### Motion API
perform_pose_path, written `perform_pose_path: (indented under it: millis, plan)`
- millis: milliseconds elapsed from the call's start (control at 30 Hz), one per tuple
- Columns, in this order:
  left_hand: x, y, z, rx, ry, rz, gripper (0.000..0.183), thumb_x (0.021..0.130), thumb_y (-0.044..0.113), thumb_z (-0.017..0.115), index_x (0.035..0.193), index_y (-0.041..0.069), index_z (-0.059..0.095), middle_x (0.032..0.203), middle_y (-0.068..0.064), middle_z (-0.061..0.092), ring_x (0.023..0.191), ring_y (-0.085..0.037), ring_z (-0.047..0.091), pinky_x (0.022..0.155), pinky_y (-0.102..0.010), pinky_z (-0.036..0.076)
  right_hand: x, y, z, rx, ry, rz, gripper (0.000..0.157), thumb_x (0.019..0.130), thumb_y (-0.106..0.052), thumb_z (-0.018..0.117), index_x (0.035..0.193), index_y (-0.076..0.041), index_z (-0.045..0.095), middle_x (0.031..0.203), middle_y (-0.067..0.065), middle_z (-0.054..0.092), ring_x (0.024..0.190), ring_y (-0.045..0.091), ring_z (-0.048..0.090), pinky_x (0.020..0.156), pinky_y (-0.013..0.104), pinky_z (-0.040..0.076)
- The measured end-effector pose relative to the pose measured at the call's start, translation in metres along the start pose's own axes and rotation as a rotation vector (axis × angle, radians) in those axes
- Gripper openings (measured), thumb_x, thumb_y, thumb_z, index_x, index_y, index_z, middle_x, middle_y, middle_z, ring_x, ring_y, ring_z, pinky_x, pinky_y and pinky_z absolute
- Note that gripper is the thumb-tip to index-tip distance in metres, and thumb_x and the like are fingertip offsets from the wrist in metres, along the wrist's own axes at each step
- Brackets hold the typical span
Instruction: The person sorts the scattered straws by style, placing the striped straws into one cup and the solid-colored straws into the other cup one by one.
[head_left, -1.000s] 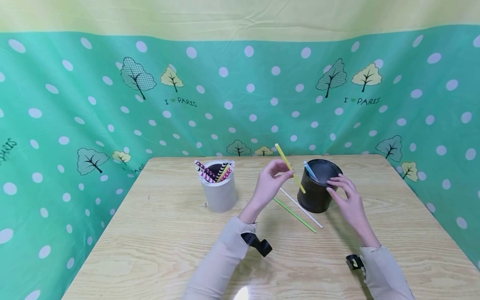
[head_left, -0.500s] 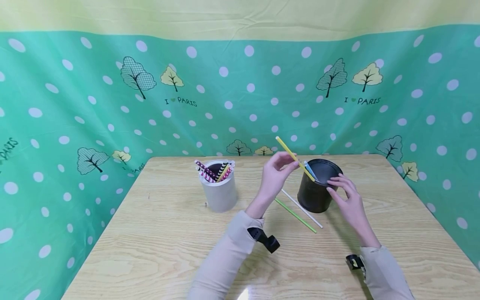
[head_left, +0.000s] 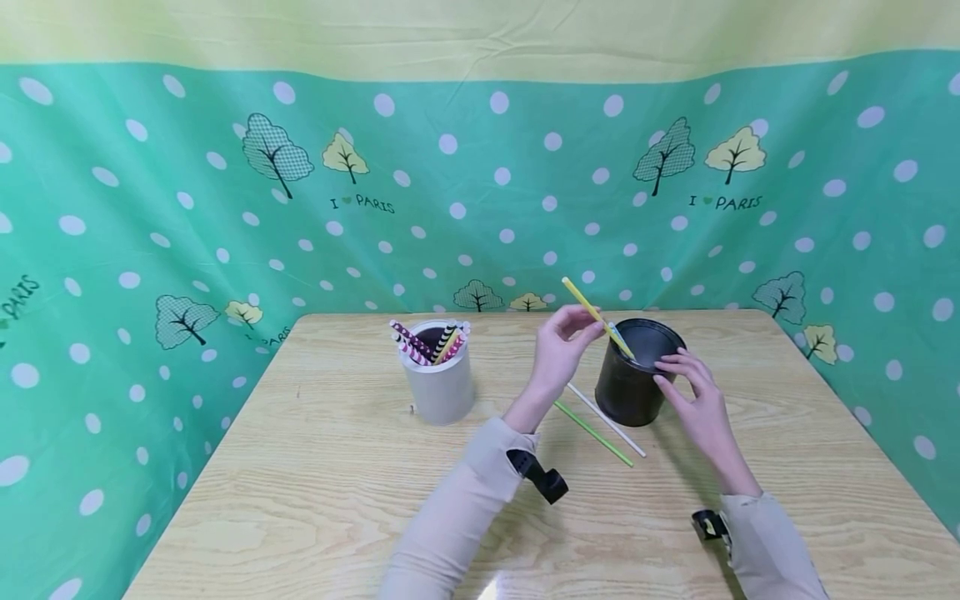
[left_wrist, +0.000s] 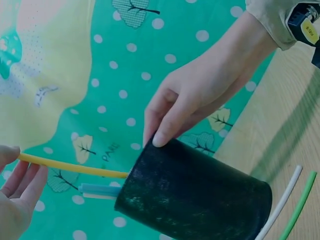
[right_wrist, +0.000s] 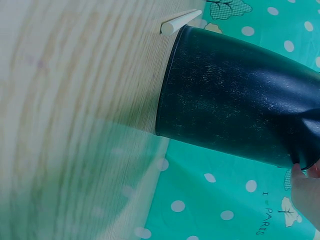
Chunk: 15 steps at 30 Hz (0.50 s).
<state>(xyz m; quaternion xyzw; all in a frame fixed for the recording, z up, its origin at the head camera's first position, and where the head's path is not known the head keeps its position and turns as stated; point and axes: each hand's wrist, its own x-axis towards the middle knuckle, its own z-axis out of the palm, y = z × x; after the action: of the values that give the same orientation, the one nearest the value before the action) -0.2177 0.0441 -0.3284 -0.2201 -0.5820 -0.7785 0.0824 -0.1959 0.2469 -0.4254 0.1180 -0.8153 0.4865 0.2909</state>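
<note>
My left hand [head_left: 558,350] pinches a yellow straw [head_left: 579,295] between thumb and fingers. The straw slants down to the right, its lower end inside the mouth of a black cup [head_left: 626,400]. In the left wrist view, a blue straw [left_wrist: 102,189] and a whitish one stick out of the cup beside the yellow straw [left_wrist: 75,167]. With thumb outside and fingers over the edge, my right hand [head_left: 697,400] holds the cup's rim; the right wrist view shows only a bit of that hand [right_wrist: 306,192] at the edge. The cup stands upright on the table.
A white straw [head_left: 609,422] and a green straw [head_left: 596,435] lie on the wooden table [head_left: 315,483] in front of the black cup. To the left stands a white cup [head_left: 442,396] with several patterned straws [head_left: 412,342]. A green dotted curtain [head_left: 465,192] hangs behind.
My left hand has moved right with the yellow straw, whose lower end went from beside the black cup to inside its mouth. The right hand has stayed on the rim.
</note>
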Motion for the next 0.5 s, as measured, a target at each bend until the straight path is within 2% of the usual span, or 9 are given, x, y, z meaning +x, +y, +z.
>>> perform_pose_path:
  millis: [133, 367, 500]
  plan:
    - [0.000, -0.004, 0.003, 0.033, -0.007, 0.000, 0.022, 0.080, -0.011, 0.056, 0.100, -0.018, 0.052, 0.098, -0.034, 0.055, 0.085, -0.023, 0.060, 0.078, -0.027, 0.052, 0.000, 0.000, 0.000, 0.001, 0.005, -0.009, 0.019, 0.080, -0.001, 0.062, 0.098, 0.006, 0.062, 0.106, 0.005, 0.054, 0.123, 0.021, 0.034, 0.100, 0.011, 0.027]
    - [0.001, -0.010, 0.005, 0.075, -0.024, -0.010, 0.021, 0.081, -0.008, 0.056, 0.100, -0.016, 0.053, 0.100, -0.033, 0.055, 0.092, -0.035, 0.057, 0.080, -0.024, 0.050, 0.000, 0.000, 0.000, 0.001, 0.006, -0.006, 0.019, 0.080, -0.001, 0.062, 0.098, 0.005, 0.062, 0.107, 0.004, 0.053, 0.123, 0.020, 0.034, 0.100, 0.010, 0.027]
    - [0.000, -0.012, 0.005, 0.109, -0.022, -0.021, 0.021, 0.081, -0.007, 0.056, 0.100, -0.016, 0.054, 0.099, -0.030, 0.057, 0.092, -0.034, 0.057, 0.080, -0.023, 0.050, 0.000, 0.000, 0.000, -0.003, 0.001, -0.010, 0.020, 0.080, -0.002, 0.062, 0.099, 0.004, 0.062, 0.107, 0.004, 0.053, 0.123, 0.020, 0.034, 0.100, 0.011, 0.026]
